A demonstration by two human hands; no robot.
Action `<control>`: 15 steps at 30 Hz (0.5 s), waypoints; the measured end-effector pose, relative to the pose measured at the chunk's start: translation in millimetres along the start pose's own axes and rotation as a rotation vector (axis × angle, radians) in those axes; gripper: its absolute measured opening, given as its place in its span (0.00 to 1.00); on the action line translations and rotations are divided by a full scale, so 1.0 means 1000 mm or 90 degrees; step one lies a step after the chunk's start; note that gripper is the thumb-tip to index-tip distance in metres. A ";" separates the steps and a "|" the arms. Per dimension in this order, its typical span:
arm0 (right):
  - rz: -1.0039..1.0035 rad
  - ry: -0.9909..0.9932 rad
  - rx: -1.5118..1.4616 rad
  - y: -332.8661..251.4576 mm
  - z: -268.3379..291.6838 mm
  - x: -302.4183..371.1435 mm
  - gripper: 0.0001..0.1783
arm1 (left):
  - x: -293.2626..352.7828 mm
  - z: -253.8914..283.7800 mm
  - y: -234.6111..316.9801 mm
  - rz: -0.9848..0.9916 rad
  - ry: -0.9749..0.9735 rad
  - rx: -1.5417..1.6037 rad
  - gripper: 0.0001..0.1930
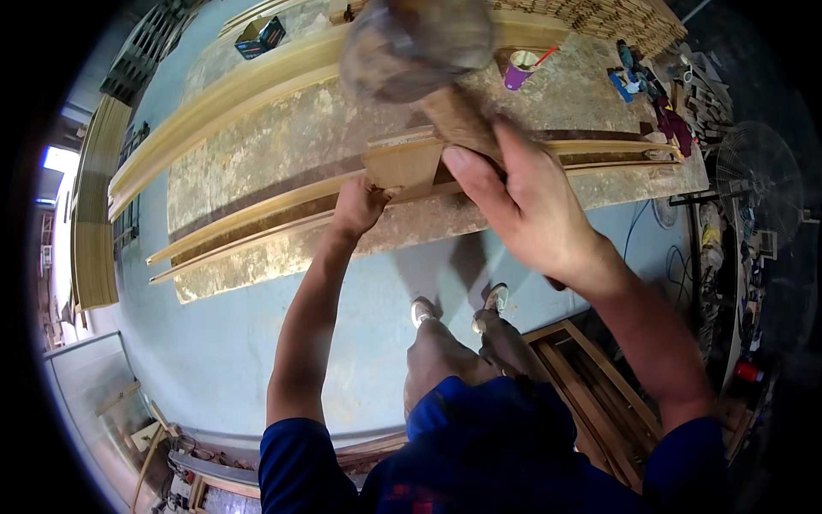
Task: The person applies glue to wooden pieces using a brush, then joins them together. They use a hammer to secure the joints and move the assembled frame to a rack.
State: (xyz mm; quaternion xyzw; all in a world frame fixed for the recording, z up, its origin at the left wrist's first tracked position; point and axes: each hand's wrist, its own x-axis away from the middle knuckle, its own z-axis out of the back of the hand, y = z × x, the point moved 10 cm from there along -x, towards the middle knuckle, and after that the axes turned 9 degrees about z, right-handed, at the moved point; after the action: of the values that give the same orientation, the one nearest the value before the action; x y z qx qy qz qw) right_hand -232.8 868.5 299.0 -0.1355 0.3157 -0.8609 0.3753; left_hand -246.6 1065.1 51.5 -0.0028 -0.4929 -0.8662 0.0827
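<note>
My right hand [535,206] is closed round the wooden handle of a mallet [462,120], which is raised over the workbench; its large head is smeared by motion. A short flat wooden block [407,164] stands tilted across two long wooden strips [265,214] that lie along the bench's near side. My left hand [364,204] grips the block at its lower left corner, fingers closed on it. Below the mallet, the block's top edge shows. Whether the block touches both strips I cannot tell.
The worn workbench [274,141] carries long boards [231,81] at the back left, a small dark box [259,37], a purple cup [519,73] with a red stick, and stacked wood strips [616,17]. A fan [758,171] stands at right; wooden frames [591,394] lie beside my legs.
</note>
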 end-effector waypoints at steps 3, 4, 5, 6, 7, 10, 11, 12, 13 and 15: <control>0.057 0.080 0.106 0.041 -0.004 0.009 0.24 | -0.009 -0.016 0.019 -0.035 -0.009 -0.064 0.10; -0.010 0.010 -0.099 0.050 -0.016 0.010 0.23 | -0.004 -0.012 0.002 -0.046 0.000 -0.126 0.10; -0.064 -0.059 -0.289 0.051 -0.019 0.014 0.23 | -0.009 -0.005 0.001 -0.070 0.021 -0.183 0.10; -0.135 -0.127 -0.473 0.055 -0.023 0.029 0.22 | -0.008 -0.010 0.003 -0.067 0.011 -0.190 0.12; -0.176 -0.161 -0.697 0.046 -0.027 0.043 0.23 | -0.007 -0.001 -0.019 -0.070 0.011 -0.209 0.10; -0.250 -0.160 -1.149 0.074 -0.017 0.104 0.28 | -0.002 -0.027 -0.034 0.053 0.073 0.066 0.13; -0.240 -0.133 -1.192 0.087 -0.003 0.121 0.29 | 0.003 -0.034 -0.035 0.065 0.128 0.013 0.14; -0.199 -0.113 -1.302 0.112 0.006 0.141 0.30 | 0.016 -0.049 -0.013 0.043 0.175 0.071 0.17; -0.169 -0.109 -1.357 0.126 0.016 0.149 0.29 | 0.032 -0.040 -0.040 0.076 0.254 0.100 0.22; -0.228 0.019 -1.304 0.184 0.045 0.178 0.26 | 0.073 -0.074 -0.074 0.243 0.226 0.341 0.22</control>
State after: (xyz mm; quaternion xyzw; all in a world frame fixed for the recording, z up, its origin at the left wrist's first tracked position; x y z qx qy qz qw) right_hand -229.7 622.9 213.4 -0.4233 0.8757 -0.2250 -0.0569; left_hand -323.4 1028.7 -43.6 0.0775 -0.6704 -0.6628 0.3246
